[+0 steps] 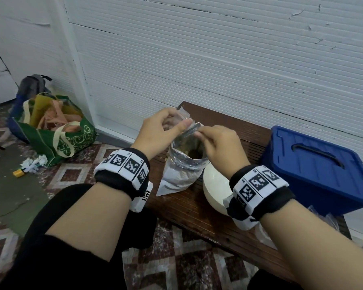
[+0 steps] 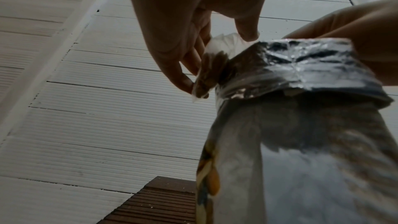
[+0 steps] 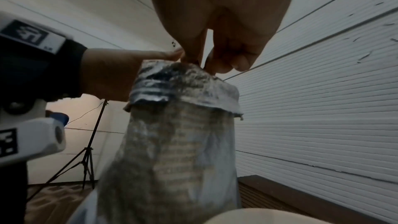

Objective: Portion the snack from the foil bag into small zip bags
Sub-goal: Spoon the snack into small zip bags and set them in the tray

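An open silver foil bag (image 1: 180, 174) stands on the dark wooden bench (image 1: 197, 214), its rim folded down and brown-yellow snack showing inside. Just above its mouth my left hand (image 1: 179, 125) holds a small clear zip bag (image 1: 186, 118). In the left wrist view this zip bag (image 2: 207, 67) has some brown snack in it, pinched by my left hand (image 2: 193, 60) beside the foil bag (image 2: 301, 125). My right hand (image 1: 199, 133) pinches the zip bag's near edge. In the right wrist view my right hand (image 3: 202, 60) is curled right over the foil bag (image 3: 176, 142).
A white bowl (image 1: 216, 191) sits on the bench right of the foil bag, under my right wrist. A blue lidded bin (image 1: 319, 170) fills the bench's right end, with clear bags (image 1: 327, 225) in front of it. A green tote (image 1: 57, 132) stands on the floor at left.
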Demonstrator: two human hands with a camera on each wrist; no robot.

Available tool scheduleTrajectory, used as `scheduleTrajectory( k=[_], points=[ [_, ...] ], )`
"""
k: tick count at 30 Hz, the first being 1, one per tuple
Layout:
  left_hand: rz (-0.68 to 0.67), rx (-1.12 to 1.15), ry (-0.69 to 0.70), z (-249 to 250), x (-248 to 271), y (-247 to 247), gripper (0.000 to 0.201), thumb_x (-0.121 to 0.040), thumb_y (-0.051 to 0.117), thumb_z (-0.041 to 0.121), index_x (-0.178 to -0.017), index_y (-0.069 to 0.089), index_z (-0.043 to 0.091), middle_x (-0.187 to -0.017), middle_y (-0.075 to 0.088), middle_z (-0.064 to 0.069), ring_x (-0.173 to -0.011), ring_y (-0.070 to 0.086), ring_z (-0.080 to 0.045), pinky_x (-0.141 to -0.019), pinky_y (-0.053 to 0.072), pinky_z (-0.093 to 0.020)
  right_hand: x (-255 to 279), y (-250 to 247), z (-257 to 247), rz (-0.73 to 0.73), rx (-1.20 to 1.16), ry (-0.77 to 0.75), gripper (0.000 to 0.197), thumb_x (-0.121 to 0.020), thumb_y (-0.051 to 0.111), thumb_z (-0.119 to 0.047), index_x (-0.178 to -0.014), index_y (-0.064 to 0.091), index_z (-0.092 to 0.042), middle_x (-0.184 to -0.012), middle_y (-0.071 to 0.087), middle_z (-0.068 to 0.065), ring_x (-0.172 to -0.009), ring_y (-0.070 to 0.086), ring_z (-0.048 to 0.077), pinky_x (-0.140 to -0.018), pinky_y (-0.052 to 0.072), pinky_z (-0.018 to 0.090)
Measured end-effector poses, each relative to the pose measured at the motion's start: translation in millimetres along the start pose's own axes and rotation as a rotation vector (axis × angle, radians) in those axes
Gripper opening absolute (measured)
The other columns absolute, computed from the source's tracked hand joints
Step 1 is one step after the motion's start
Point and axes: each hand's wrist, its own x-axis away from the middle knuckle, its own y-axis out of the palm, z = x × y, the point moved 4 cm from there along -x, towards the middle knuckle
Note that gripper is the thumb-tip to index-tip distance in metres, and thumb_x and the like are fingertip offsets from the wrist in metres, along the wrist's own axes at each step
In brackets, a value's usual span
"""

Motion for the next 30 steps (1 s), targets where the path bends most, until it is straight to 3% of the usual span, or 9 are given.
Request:
scheduleTrajectory(
  k=[2, 5, 7, 12, 15, 19, 23, 27, 30],
  points=[
    [0.002, -0.024, 0.004, 0, 0, 0, 0.035, -0.081, 0.070, 0.041, -0.107, 0.063, 0.018, -0.099, 0.069, 0.006, -0.095, 0.064, -0.004, -0.081, 0.049, -0.010, 0, 1, 1, 0.002, -0.043, 0.040, 0.025, -0.095, 0.051, -0.025, -0.093, 0.071, -0.011, -0.074, 0.065, 0.008, -0.073, 0.058, 0.026, -0.068, 0.046, 0.037],
    [-0.003, -0.008, -0.003, 1, 1, 1, 0.042, -0.078, 0.070, 0.046, -0.107, 0.064, 0.018, -0.099, 0.070, 0.006, -0.095, 0.065, -0.007, -0.086, 0.052, -0.019, -2, 1, 6, 0.009, -0.124, 0.176, 0.021, -0.096, 0.054, -0.022, -0.093, 0.072, -0.012, -0.079, 0.069, 0.006, -0.077, 0.062, 0.023, -0.072, 0.048, 0.035],
    [-0.010, -0.005, -0.014, 0, 1, 1, 0.049, -0.074, 0.069, 0.052, -0.109, 0.064, 0.018, -0.099, 0.070, 0.006, -0.096, 0.065, -0.007, -0.088, 0.053, -0.022, -1, -2, 13, 0.063, -0.177, 0.299, 0.022, -0.096, 0.053, -0.022, -0.089, 0.071, -0.013, -0.079, 0.070, 0.005, -0.076, 0.062, 0.021, -0.072, 0.047, 0.031],
    [-0.017, -0.031, -0.036, 0, 2, 1, 0.042, -0.078, 0.070, 0.047, -0.110, 0.062, 0.020, -0.097, 0.066, 0.013, -0.096, 0.062, -0.004, -0.084, 0.049, -0.013, 0, -10, 29, 0.203, -0.284, 0.538, 0.029, -0.098, 0.049, -0.023, -0.078, 0.069, -0.016, -0.072, 0.067, 0.002, -0.072, 0.061, 0.018, -0.065, 0.039, 0.013],
    [-0.026, -0.034, -0.034, 3, 3, 2, 0.038, -0.077, 0.070, 0.046, -0.107, 0.060, 0.024, -0.095, 0.065, 0.014, -0.093, 0.062, -0.003, -0.081, 0.049, -0.010, 1, -8, 33, 0.213, -0.384, 0.622, 0.032, -0.098, 0.050, -0.022, -0.070, 0.067, -0.019, -0.066, 0.065, 0.003, -0.068, 0.062, 0.019, -0.071, 0.048, 0.024],
    [-0.028, -0.018, -0.032, 3, 4, 1, 0.035, -0.076, 0.070, 0.046, -0.103, 0.060, 0.026, -0.094, 0.065, 0.014, -0.091, 0.062, 0.000, -0.080, 0.048, -0.008, 5, -12, 42, 0.281, -0.415, 0.750, 0.036, -0.099, 0.048, -0.022, -0.067, 0.065, -0.021, -0.061, 0.061, -0.003, -0.063, 0.055, 0.007, -0.064, 0.040, 0.020],
    [-0.015, -0.032, -0.029, 5, 3, -4, 0.046, -0.078, 0.070, 0.045, -0.114, 0.059, 0.018, -0.096, 0.062, 0.016, -0.091, 0.056, 0.008, -0.075, 0.040, 0.003, 4, -20, 53, 0.348, -0.429, 0.834, 0.036, -0.099, 0.046, -0.023, -0.071, 0.067, -0.020, -0.061, 0.062, -0.004, -0.064, 0.057, 0.007, -0.072, 0.045, 0.023],
    [0.000, -0.031, -0.032, 6, 3, -11, 0.037, -0.076, 0.075, 0.040, -0.106, 0.060, 0.026, -0.091, 0.061, 0.018, -0.082, 0.055, 0.012, -0.074, 0.043, -0.004, 3, -35, 58, 0.406, -0.413, 0.864, 0.033, -0.100, 0.045, -0.022, -0.082, 0.071, -0.011, -0.062, 0.061, -0.003, -0.060, 0.054, 0.001, -0.055, 0.039, 0.005],
    [-0.022, -0.038, -0.046, 6, 5, -13, 0.041, -0.068, 0.079, 0.044, -0.102, 0.061, 0.030, -0.092, 0.062, 0.018, -0.084, 0.057, 0.008, -0.079, 0.046, -0.011, 0, -48, 59, 0.426, -0.395, 0.863, 0.033, -0.100, 0.044, -0.022, -0.081, 0.069, -0.013, -0.061, 0.057, -0.005, -0.055, 0.050, 0.002, -0.054, 0.041, 0.009]
  ],
)
